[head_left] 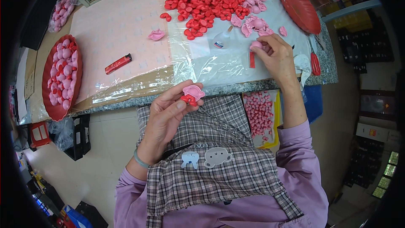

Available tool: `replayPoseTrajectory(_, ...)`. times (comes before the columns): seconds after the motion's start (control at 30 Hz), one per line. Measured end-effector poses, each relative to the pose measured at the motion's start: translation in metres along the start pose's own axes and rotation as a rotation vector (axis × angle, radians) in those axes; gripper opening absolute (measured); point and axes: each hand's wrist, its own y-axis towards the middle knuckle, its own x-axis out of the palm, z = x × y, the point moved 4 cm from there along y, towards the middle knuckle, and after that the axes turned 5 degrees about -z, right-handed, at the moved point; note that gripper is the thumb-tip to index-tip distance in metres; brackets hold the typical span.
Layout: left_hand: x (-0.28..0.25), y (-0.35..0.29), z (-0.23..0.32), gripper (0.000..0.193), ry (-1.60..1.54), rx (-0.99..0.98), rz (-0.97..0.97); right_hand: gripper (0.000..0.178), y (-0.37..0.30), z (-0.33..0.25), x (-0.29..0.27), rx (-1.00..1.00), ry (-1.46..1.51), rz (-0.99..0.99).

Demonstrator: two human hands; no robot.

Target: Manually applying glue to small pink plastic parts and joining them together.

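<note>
My left hand (168, 112) is closed on a small moulded figure part (193, 94), a pink hollow shell with a red piece below it, held above my lap at the table's front edge. Over the right side of the table, my right hand (276, 55) pinches a rounded pink piece (256, 45) between thumb and fingers. Just beneath that piece lies a red strip (252, 60). A clear glue bottle (221, 41) with a pointed tip stands left of my right hand. Pink shell pieces (255, 24) lie just beyond it.
A large heap of red pieces (198, 2) covers the table's back. A red tray (71, 88) of pink and red parts is at left, another red tray (299, 8) at back right. A lighter (118, 63) and one pink shell (156, 34) lie mid-table. Red-handled scissors (314, 63) lie right.
</note>
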Motion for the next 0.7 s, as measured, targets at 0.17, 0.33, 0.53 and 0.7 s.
replayPoseTrajectory(0.17,-0.002,0.001,-0.002,0.046,0.0,-0.026,-0.014,0.022,-0.011,-0.034,0.002,-0.177,0.24,-0.188)
replayPoseTrajectory(0.33,0.003,0.0,-0.002,0.05,-0.011,-0.031,0.03,0.021,-0.018,-0.052,0.011,-0.464,0.25,-0.276)
replayPoseTrajectory(0.53,0.002,-0.001,-0.003,0.05,-0.027,-0.028,0.013,0.021,-0.036,-0.059,0.017,-0.103,0.257,-0.174)
replayPoseTrajectory(0.7,0.0,-0.002,-0.003,0.045,-0.034,-0.03,-0.053,0.023,-0.046,-0.057,0.023,-0.138,0.152,-0.187)
